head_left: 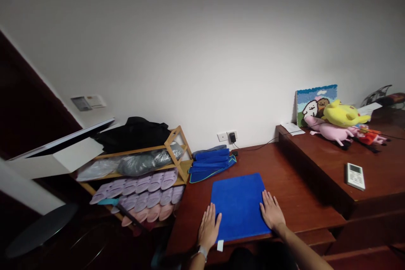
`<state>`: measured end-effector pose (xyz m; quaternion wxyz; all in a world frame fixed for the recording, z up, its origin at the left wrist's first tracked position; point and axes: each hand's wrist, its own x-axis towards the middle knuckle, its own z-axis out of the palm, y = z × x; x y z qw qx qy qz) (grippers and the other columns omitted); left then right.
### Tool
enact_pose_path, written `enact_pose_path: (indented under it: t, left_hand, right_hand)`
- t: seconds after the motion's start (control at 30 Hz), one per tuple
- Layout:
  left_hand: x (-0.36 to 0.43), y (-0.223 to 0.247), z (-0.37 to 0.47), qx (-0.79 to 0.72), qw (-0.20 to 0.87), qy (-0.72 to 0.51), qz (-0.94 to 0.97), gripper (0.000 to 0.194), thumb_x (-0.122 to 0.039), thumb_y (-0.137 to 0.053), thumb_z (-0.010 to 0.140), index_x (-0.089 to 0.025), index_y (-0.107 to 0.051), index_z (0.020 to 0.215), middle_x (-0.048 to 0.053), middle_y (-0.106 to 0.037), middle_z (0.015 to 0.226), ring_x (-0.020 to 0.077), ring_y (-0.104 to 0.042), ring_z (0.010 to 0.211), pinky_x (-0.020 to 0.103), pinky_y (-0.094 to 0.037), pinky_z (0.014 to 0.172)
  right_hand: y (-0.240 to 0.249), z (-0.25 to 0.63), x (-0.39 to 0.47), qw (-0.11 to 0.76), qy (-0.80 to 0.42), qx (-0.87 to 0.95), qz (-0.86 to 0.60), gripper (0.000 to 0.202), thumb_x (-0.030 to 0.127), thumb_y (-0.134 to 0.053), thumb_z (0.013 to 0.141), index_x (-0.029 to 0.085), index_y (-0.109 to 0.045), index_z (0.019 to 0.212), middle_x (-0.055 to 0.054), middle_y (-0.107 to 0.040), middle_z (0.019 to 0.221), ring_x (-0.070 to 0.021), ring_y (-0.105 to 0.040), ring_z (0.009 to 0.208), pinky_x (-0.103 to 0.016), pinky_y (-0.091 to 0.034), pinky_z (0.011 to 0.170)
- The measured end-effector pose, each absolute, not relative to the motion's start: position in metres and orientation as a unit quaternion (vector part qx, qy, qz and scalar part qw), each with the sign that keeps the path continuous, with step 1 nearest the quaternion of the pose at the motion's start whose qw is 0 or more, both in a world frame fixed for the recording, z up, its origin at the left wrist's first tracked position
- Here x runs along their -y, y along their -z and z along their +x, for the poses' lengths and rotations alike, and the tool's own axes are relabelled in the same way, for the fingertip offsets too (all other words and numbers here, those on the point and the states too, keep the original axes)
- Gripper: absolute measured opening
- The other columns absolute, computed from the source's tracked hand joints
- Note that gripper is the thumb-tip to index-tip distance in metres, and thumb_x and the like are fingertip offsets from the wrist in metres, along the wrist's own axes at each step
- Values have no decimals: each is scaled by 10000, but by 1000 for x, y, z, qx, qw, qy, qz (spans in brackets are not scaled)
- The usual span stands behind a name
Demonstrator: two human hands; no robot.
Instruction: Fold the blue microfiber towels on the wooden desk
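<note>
A blue cloth (238, 206) lies spread flat on the reddish-brown desk (284, 173), with a small white tag (220, 245) at its lower left corner. My left hand (209, 227) rests flat over the cloth's left edge, fingers extended, thumb apart, a watch on the wrist. On the cloth's right edge lies my right hand (272, 211), palm down with its fingers extended. Neither hand grips anything. Behind the cloth, toward the wall, is a pile of folded blue cloths (210, 162), some with green edging.
A rack of slippers (150, 183) and a black bag (134, 133) stand left of the desk. On the raised right surface are plush toys (341, 114), a picture (316, 103) and a white device (355, 176). A plug (232, 137) with a cable sits at the wall.
</note>
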<state>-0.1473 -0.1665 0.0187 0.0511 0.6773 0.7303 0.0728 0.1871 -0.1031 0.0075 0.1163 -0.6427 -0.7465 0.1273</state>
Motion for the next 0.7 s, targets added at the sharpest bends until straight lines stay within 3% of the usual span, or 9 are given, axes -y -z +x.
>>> enact_pose_path:
  t: [0.53,0.7]
  left_hand:
    - [168,-23,-149,-725,74,-93,678,794,-634,-126,1048,-135,-219,1659,101,-189,1726,248,-184,1598,476,-191,1321]
    - [165,-33,-155,-735,114,-60,665,764,-565,-140,1062,-86,-198,1655,103,-156,1731,220,-146,1601,428,-178,1324]
  right_hand:
    - [8,208,153,137,-143,745,-637,677,475,-213,1054,140,-318,1632,-81,-287,1696,-250,-236,1583,-495,-196,1299]
    - [3,205,157,148,-132,753,-628,678,498,-240,1048,163,-317,1633,-53,-260,1699,-259,-211,1589,-514,-163,1306]
